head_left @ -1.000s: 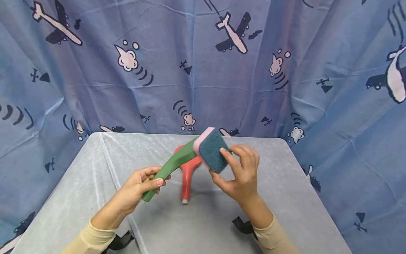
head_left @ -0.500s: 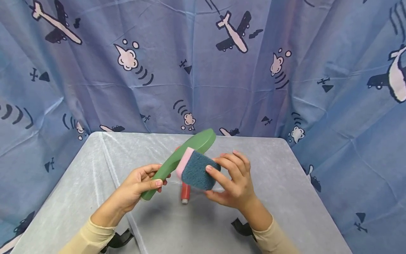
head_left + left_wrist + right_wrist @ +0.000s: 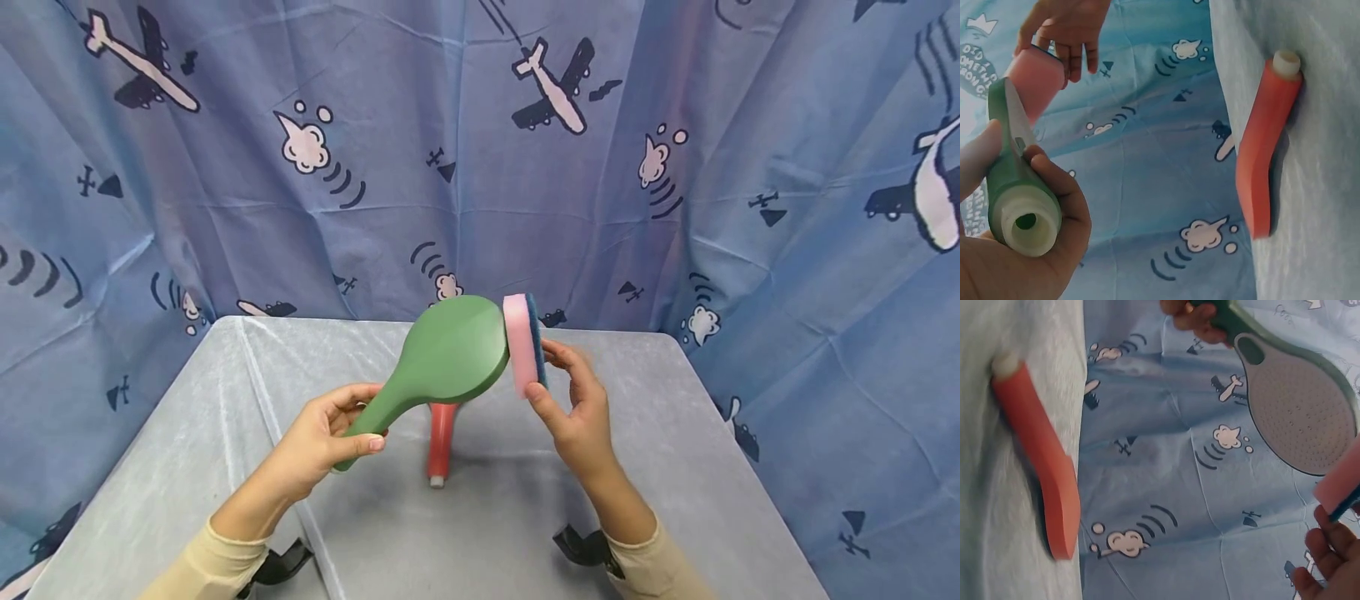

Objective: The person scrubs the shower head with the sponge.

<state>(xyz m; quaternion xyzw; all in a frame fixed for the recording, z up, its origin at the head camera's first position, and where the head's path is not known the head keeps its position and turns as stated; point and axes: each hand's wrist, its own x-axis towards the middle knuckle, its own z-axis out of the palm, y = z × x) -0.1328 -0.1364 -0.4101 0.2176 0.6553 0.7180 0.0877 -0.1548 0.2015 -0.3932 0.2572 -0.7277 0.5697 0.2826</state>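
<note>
My left hand (image 3: 318,437) grips the handle of a green shower head (image 3: 453,346), raised above the table with its smooth back toward the head camera. In the right wrist view its grey perforated face (image 3: 1300,406) shows; the left wrist view looks at the white hollow handle end (image 3: 1027,220). Between thumb and fingers, my right hand (image 3: 585,429) pinches a sponge (image 3: 521,342), pink with a dark teal scouring side. The pink side is up against the right rim of the shower head.
A red shower head (image 3: 441,442) lies on the grey cloth-covered table (image 3: 630,467), its upper part hidden behind the green one. Blue curtains (image 3: 390,167) printed with airplanes enclose the back and sides. Black straps (image 3: 281,567) sit at both wrists.
The sponge swept down toward the neck, then back up to the right rim, turning its pink side to the shower head. The green shower head rolled so its round back faces the head camera.
</note>
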